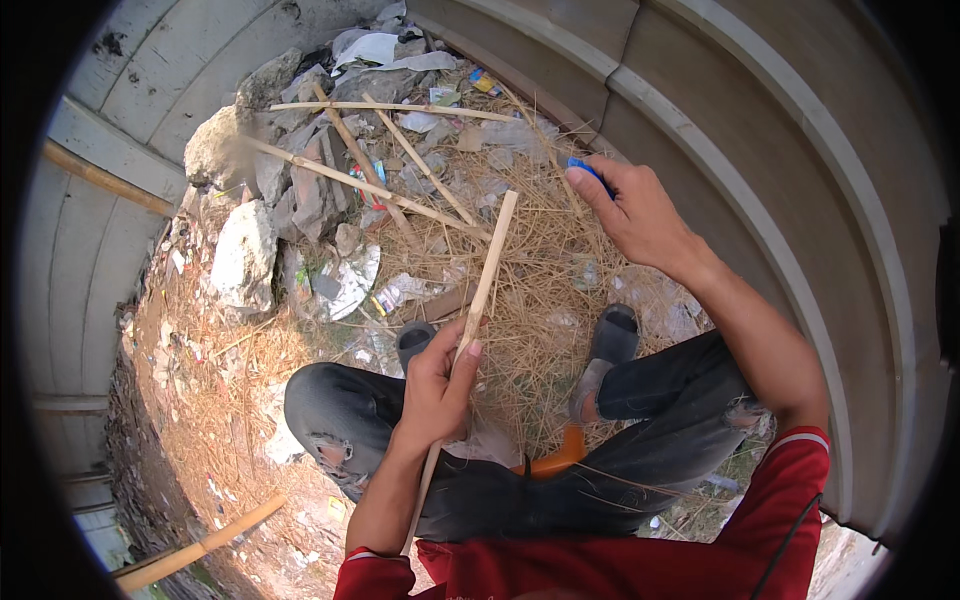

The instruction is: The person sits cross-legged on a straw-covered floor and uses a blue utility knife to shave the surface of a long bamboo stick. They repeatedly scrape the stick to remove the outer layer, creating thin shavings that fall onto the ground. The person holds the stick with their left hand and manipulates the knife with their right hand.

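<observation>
Gripping: I see the left hand (438,388) closed around a pale wooden stick (489,268), thumb along it.
Stick: its upper end rises past the fist over the straw (545,265); its lower part runs just beside the left forearm (386,490).
Right hand (640,215): I see it closed on a small blue object (591,173); what it is, I cannot tell.
Spacing: the two hands are well apart, the right one farther forward.
Ground (235,365): other sticks (420,156) lie crossed near pale rocks (245,255).
Between the legs (345,405): an orange object (561,456), partly hidden.
</observation>
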Motion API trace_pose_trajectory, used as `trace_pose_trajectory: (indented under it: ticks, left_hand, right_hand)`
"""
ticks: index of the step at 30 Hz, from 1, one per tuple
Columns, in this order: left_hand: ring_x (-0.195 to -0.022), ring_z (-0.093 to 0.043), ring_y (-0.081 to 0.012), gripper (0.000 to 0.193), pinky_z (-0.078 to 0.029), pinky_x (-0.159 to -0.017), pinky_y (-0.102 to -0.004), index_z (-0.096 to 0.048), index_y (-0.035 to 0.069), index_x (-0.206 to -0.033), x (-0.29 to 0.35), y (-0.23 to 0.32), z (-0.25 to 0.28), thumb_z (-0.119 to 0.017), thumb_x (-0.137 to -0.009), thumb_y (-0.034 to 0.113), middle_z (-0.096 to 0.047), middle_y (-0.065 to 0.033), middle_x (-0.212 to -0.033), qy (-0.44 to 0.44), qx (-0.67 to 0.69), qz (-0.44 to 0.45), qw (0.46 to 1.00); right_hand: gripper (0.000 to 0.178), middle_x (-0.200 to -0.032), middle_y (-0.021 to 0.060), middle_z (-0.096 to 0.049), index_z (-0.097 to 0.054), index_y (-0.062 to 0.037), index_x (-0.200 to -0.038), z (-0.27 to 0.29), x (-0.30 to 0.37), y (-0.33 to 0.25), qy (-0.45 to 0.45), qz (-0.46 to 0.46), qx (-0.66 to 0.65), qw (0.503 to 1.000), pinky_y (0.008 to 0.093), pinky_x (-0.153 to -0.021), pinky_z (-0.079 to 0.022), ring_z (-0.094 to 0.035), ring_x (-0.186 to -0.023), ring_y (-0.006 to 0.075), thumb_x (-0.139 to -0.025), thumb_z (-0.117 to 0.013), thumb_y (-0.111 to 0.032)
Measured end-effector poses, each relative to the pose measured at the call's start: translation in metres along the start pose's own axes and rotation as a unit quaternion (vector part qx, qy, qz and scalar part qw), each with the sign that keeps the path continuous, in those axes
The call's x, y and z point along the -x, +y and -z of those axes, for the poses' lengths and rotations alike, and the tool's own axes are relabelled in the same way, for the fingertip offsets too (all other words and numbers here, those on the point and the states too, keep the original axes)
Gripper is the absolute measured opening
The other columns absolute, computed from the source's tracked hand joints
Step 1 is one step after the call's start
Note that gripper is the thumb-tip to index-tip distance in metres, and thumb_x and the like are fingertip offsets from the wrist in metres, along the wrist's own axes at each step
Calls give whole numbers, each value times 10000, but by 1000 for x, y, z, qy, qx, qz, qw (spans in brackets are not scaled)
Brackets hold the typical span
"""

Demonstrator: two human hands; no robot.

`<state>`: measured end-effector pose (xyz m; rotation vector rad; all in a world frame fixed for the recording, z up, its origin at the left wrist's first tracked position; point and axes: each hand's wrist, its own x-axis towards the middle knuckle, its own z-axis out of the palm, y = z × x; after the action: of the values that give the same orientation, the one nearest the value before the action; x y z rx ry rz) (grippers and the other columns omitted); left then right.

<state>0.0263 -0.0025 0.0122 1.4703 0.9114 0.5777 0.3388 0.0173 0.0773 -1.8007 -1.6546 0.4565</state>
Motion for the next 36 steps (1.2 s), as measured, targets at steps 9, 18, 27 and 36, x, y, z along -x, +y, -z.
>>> trace_pose_trajectory:
  ticks: [9,18,27,36]
  left_hand:
    - [-682,-493,-50,398,-425,-621,-237,-542,-15,-1407,-14,-3,-3,-567,-1042,144,-605,6,-761,60,-76,-81,992]
    - [-683,-472,-41,406,-404,-603,-233,-529,-19,-1419,-1,16,-6,-568,-1042,126,-550,14,-741,9,4,-8,1000]
    - [-622,-429,-11,403,-338,-551,-208,-526,-11,-1422,-3,1,8,-559,-1045,129,-510,62,-707,39,33,-44,998]
    - [-658,-515,-48,388,-422,-589,-243,-554,-22,-1389,-9,-1,2,-578,-1026,111,-609,-32,-730,75,-76,-97,990]
  right_hand:
    - [434,-675,176,-660,-659,-87,-922,-53,24,-34,-130,161,97,973,504,-572,-498,-658,-646,414,-963,-608,-515]
    - [624,-646,189,-631,-672,-4,-868,0,-59,19,110,-75,89,987,485,-633,-496,-651,-665,408,-999,-515,-593]
    - [497,-624,197,-578,-651,16,-870,-4,3,-19,7,30,-4,1000,455,-596,-442,-564,-584,337,-1017,-569,-452]
    - [425,-695,222,-654,-675,-21,-921,-64,22,-38,-117,107,21,987,521,-635,-505,-647,-656,440,-975,-616,-439]
